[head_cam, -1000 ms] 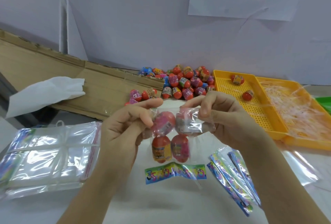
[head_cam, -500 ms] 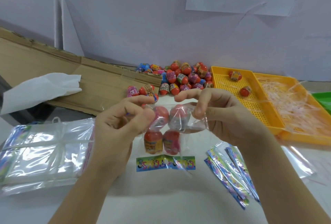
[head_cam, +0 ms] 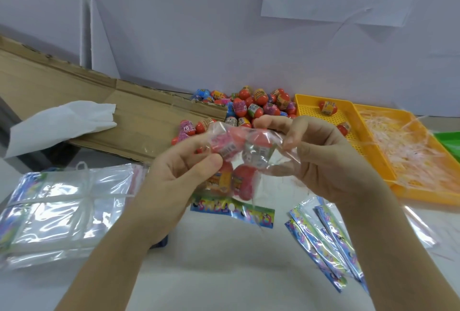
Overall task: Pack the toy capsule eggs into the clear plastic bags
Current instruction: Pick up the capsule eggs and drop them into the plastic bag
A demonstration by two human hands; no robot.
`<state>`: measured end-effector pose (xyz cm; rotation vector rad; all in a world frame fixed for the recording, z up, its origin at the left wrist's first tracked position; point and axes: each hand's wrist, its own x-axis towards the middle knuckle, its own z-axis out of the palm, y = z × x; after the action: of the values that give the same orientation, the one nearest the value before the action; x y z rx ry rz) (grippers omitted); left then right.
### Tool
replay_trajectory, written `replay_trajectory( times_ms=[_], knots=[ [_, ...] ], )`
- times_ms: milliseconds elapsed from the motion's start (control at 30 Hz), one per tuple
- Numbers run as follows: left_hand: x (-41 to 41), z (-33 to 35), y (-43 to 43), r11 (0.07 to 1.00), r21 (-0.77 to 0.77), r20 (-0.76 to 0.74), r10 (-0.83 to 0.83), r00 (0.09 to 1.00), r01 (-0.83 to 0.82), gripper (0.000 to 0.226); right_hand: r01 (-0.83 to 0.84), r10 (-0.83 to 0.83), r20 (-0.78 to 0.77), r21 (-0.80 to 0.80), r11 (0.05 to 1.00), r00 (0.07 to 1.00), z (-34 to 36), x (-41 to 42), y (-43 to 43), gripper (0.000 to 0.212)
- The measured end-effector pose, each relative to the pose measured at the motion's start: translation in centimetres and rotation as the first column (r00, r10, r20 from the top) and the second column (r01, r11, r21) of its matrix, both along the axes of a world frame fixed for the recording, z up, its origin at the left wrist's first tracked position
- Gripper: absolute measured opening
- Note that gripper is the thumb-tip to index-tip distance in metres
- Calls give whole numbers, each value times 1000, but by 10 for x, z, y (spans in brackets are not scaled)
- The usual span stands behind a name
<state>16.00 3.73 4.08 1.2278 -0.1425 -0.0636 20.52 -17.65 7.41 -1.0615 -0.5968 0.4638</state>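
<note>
One clear plastic bag with a colourful printed header [head_cam: 249,151], near centre, holds four toy capsule eggs [head_cam: 245,181]. The loose pile of capsule eggs [head_cam: 249,109] at far centre is roughly two dozen; overlap prevents an exact count. Two yellow perforated plastic trays [head_cam: 301,101] sit at right, the nearer-to-centre one holding two red-capped eggs [head_cam: 328,107]. One string-tied bundle of clear bags [head_cam: 62,211] lies near left. At least four flat printed-edge bags [head_cam: 323,231] are fanned out near right. One flattened brown cardboard sheet [head_cam: 139,121] carries one white crumpled cloth [head_cam: 62,124].

"6+" age mark on pink capsule egg [head_cam: 187,128] label
</note>
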Motion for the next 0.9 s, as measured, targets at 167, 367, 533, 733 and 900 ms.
replay_trajectory(
  times_ms=[167, 367, 533, 733, 900],
  knots=[
    [-2, 2, -4, 996, -49, -104, 64, 992, -70, 18, 59, -47, 90, -132, 990, 995, 1, 2, -4, 9],
    [-1, 2, -5, 992, -27, -126, 120, 985, -124, 18, 52, 52, 194, -495, 867, 980, 10, 1, -38, 13],
    [3, -4, 3, 980, 57, -39, 192, 981, -190, 25, 335, -265, 207, -547, 767, 942, 13, 2, -42, 21],
    [1, -5, -7, 979, 88, 36, 181, 983, -183, 23, 193, -172, 89, -538, 821, 981, 2, -5, 12, 41],
    [2, 1, -7, 982, -135, -90, 117, 989, -129, 26, 231, -219, 74, -358, 905, 973, -5, -10, 20, 27]
  ],
)
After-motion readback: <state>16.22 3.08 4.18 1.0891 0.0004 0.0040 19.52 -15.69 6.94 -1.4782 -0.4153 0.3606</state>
